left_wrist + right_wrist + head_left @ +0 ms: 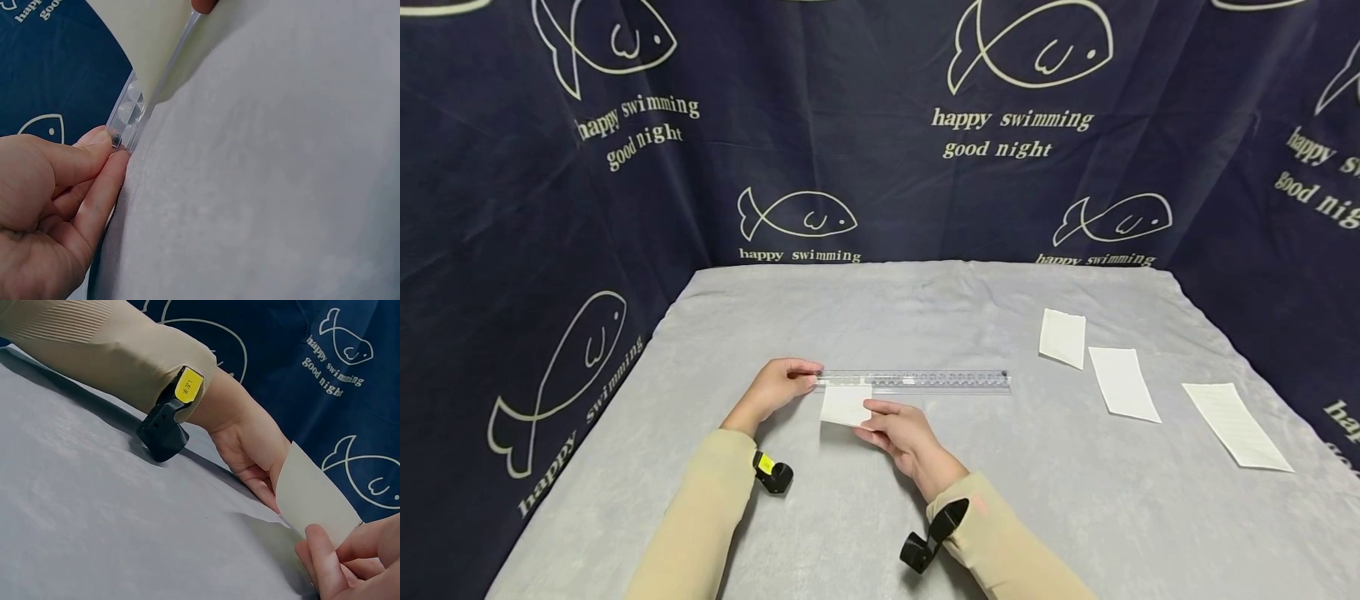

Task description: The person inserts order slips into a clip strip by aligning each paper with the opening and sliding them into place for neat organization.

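Head view: long clear plastic ruler (917, 381) lies flat on the grey cloth-covered counter (865, 508). Left hand (775, 387) pinches the ruler's left end, apparently to steady it. Right hand (901, 433) pinches a small white paper slip (846, 405) whose far edge runs under the ruler, likely a tearing edge. Three white paper pieces (1122, 382) lie right of the ruler.

Left wrist view: fingertips (109, 153) clamp the ruler's end (125, 122).

Right wrist view: slip (312, 497) lifted up from the ruler, thumb and fingers closed on its near edge.

- The ruler (917, 381) markings are too small to read.
- The paper (846, 405) covers part of the ruler.
- In the right wrist view, the right hand (350, 562) is cut off by the frame.
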A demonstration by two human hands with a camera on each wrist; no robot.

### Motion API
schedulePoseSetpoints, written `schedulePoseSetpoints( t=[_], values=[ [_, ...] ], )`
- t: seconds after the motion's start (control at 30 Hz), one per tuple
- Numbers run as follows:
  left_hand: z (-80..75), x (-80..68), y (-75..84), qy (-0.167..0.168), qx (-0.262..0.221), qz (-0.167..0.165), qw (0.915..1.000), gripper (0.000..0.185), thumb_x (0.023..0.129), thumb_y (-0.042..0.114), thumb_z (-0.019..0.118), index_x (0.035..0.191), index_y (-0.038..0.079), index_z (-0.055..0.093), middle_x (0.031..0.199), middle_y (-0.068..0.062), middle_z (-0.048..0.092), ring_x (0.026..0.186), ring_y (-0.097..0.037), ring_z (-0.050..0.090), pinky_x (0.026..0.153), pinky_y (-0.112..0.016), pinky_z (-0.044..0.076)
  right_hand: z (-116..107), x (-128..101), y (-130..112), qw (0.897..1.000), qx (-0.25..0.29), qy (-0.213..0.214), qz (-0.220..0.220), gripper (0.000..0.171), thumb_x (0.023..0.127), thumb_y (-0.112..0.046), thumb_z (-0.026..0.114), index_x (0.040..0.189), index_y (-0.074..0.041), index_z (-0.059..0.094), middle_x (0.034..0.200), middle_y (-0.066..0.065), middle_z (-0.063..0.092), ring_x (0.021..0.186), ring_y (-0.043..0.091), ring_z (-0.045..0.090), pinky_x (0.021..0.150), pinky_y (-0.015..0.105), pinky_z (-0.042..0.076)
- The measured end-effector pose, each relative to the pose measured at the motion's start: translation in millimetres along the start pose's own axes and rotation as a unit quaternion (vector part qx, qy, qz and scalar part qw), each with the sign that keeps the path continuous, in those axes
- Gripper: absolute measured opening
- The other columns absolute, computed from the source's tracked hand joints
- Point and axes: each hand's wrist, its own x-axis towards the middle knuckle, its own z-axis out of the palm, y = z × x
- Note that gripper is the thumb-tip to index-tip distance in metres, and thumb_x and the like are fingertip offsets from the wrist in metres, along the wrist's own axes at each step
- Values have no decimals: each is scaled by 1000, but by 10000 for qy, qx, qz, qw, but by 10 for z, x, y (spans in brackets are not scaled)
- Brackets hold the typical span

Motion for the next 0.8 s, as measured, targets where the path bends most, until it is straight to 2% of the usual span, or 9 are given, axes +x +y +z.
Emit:
schedulePoseSetpoints(
  t=[0.33,0.57,0.8],
  values=[
    [6,-2,-2,-5,-78,-167,9998,24,89,6,63,112,0,67,107,-13,65,95,-21,59,79,-30,51,-64,4,-11,10000,15,57,-44,42,81,22,50,123,16,49,114,30,56,85,23,64,76,29,55],
    [6,-11,8,15,-42,-171,9998,24,89,6,63,112,1,67,109,-13,64,98,-22,58,83,-32,50,-97,-9,-35,10000,-6,56,-1,42,82,22,50,123,16,49,117,31,54,87,25,64,78,30,54],
    [15,4,0,1,-150,-211,9997,24,89,4,63,112,0,67,107,-14,64,93,-19,59,77,-26,50,-135,-14,-52,10000,1,92,15,42,82,22,50,123,16,50,116,31,55,88,26,64,77,30,55]
  ],
)
